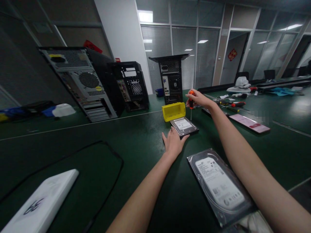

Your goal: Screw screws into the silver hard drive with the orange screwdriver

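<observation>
My right hand (pixel 197 98) is closed around the orange and black handle of a screwdriver (pixel 191 103), held upright. Its thin shaft points down at the far right edge of a hard drive (pixel 183 125); whether the tip touches a screw is too small to tell. The drive lies label side up on the green table. At its near left corner my left hand (pixel 173 142) holds it, thumb along the near edge and fingers toward the left side. Just behind the drive stands an open yellow plastic box (pixel 173 112). A larger-looking hard drive (pixel 220 184) lies nearer, beneath my right forearm.
Computer cases (pixel 89 81) stand along the back left, another case (pixel 171 77) behind the yellow box. A phone (pixel 250 123) and pliers (pixel 238 104) lie right. A black cable (pixel 121 161) and white box (pixel 43 200) occupy the near left of the table (pixel 97 174).
</observation>
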Demonstrator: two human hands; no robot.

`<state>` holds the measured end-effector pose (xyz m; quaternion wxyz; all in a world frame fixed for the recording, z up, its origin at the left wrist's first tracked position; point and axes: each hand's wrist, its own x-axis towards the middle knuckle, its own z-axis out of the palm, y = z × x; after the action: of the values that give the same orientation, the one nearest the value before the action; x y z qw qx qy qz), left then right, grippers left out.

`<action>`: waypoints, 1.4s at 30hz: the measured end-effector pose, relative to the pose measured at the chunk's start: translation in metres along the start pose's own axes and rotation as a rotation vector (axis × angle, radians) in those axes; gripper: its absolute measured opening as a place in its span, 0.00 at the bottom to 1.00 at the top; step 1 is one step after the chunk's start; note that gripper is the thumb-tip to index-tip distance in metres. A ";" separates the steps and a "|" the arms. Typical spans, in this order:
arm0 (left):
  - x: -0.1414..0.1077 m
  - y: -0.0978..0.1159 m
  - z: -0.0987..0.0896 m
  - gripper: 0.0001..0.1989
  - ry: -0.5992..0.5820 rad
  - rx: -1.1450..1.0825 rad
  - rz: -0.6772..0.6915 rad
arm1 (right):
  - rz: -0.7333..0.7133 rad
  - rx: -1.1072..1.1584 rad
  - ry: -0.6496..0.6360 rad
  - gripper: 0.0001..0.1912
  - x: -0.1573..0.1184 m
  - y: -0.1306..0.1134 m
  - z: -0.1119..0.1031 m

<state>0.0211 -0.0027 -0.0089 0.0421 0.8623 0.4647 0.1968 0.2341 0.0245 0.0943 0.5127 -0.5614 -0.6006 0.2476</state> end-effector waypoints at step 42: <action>0.003 -0.008 0.004 0.37 -0.034 -0.036 0.026 | -0.068 -0.058 0.016 0.09 0.011 0.005 0.015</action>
<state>0.0176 0.0046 -0.0140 0.0627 0.8707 0.4490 0.1909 0.2245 0.0396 0.0888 0.5091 -0.5572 -0.6221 0.2082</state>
